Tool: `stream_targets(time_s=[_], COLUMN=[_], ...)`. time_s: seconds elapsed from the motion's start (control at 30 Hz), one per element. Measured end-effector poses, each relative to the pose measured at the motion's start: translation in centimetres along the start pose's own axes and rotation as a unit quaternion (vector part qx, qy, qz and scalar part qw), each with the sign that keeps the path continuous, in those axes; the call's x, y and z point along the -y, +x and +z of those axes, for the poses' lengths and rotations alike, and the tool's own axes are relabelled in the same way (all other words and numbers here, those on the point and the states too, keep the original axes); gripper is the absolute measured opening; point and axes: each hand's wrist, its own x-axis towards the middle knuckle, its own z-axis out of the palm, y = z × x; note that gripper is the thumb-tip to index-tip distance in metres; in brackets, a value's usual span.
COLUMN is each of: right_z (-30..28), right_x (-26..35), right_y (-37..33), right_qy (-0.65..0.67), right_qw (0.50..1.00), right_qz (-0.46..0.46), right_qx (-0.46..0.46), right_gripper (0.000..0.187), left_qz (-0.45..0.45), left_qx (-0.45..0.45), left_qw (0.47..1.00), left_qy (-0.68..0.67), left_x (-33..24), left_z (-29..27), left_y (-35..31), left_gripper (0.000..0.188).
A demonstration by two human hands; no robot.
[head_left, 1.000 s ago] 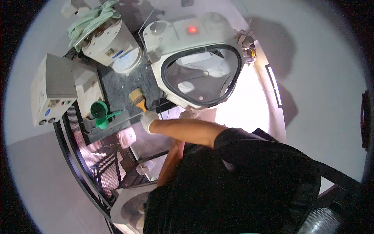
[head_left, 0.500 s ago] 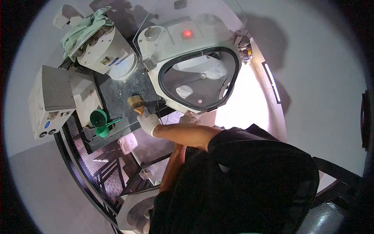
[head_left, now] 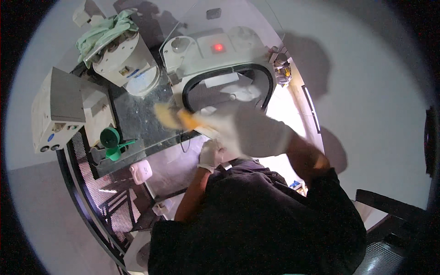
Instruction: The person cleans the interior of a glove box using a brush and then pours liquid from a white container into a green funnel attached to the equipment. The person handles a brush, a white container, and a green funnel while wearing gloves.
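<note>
My right hand (head_left: 256, 130), in a white glove and smeared by motion, is closed around the orange handle of a brush (head_left: 188, 119). The pale bristles point left, over the dark worktop. Hand and brush pass in front of a white cabinet (head_left: 192, 66) with a black-rimmed window (head_left: 215, 94), hiding its lower part. Below them, close to my body, my gloved left hand (head_left: 211, 155) has its fingers curled in. Whatever it holds, if anything, I cannot make out.
On the dark worktop (head_left: 137, 110) stand a green cup (head_left: 110, 137) and a white round machine (head_left: 121, 59) draped with green cloth (head_left: 105, 34). Farther left is a grey box-shaped unit (head_left: 59, 110). A pinkish-white plastic container (head_left: 141, 172) sits below the worktop's edge.
My right hand has lifted the brush off the worktop and swung right, in front of the cabinet. My left hand, partly covered before, now shows lower down by my body.
</note>
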Motion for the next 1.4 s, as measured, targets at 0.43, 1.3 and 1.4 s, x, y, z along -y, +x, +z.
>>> stream_targets(time_s=[0.43,1.3,1.4], right_z=[-0.6,3.8,2.5], right_x=[-11.9,-13.7,-13.2], right_y=[2.2,3.8,3.6], right_qy=[-0.369,-0.246,-0.229], right_qw=[0.877,0.874,0.889], right_qz=[0.255,0.268,0.262], right_qx=[0.170,0.322,0.299], right_gripper=[0.021,0.052,0.045], left_qz=[0.024,0.006,0.000], left_qx=[-0.009,0.039,0.041], left_qw=[1.000,0.998,0.998], left_qy=[0.001,-0.040,-0.045], left_x=[-1.5,-2.2,-1.9], left_z=[-1.6,-3.0,-2.7], left_y=[0.6,1.1,0.9], left_gripper=[0.021,0.020,0.022])
